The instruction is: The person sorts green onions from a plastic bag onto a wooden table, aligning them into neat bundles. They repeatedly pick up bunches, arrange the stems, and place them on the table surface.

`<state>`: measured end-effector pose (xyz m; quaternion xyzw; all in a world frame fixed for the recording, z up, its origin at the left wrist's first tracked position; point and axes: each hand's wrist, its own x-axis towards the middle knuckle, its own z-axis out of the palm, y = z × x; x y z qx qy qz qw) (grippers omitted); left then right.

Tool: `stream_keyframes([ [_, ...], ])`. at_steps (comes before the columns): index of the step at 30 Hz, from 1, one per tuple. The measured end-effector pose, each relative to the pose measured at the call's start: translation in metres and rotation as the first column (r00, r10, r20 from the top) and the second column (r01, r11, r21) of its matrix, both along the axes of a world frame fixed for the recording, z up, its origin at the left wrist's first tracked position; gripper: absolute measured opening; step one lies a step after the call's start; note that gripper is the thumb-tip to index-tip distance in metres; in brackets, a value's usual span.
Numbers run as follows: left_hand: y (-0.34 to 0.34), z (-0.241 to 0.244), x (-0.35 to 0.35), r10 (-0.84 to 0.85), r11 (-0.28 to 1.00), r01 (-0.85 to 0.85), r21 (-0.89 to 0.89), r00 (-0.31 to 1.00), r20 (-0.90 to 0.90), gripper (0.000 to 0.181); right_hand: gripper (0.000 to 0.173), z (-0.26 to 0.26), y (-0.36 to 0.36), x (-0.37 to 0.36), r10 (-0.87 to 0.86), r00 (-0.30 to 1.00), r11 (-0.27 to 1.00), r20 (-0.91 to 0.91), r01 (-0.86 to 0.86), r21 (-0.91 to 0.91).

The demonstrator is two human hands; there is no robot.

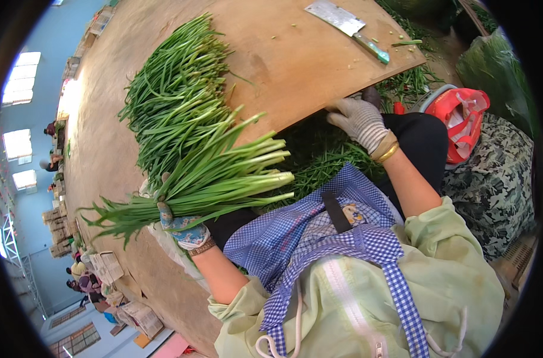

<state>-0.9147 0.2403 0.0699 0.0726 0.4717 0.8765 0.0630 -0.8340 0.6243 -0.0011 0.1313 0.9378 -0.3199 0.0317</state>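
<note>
My left hand (179,226), in a blue flowered glove, is closed around a bunch of long green leafy stalks (226,176), their pale cut ends pointing right. Behind it a large pile of similar green stalks (182,89) lies along the left part of a wooden board (271,58). My right hand (356,121), in a striped knit glove, is at the board's near edge; its fingertips are partly hidden, and whether it grips anything is unclear. A cleaver (336,20) with a green-ended handle lies near the board's far right corner.
Loose green trimmings (329,168) lie below the board, between my legs. To the right are a red bag (464,121) in a pail, a camouflage-patterned bundle (491,183) and a clear plastic bag of greens (495,71). Far left, several people and stacked boxes (59,228) stand along the hall.
</note>
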Motion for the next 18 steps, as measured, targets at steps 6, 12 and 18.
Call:
stream_keyframes([
  [6,0.068,-0.006,-0.030,-0.253,0.967,0.238,0.092,0.941,0.225,0.036,0.041,0.040,-0.015,-0.029,0.041,0.830,0.986,-0.556,-0.124,-0.113],
  [12,0.193,0.000,-0.096,-0.610,0.781,0.623,0.049,0.743,0.276,0.035,0.042,-0.014,0.017,-0.032,0.039,0.948,0.783,-0.316,-0.226,-0.579],
  [18,0.224,-0.111,-0.176,-0.432,0.851,0.146,0.504,0.740,0.515,0.049,0.050,0.011,0.043,-0.032,-0.097,0.995,0.986,0.001,0.096,-0.138],
])
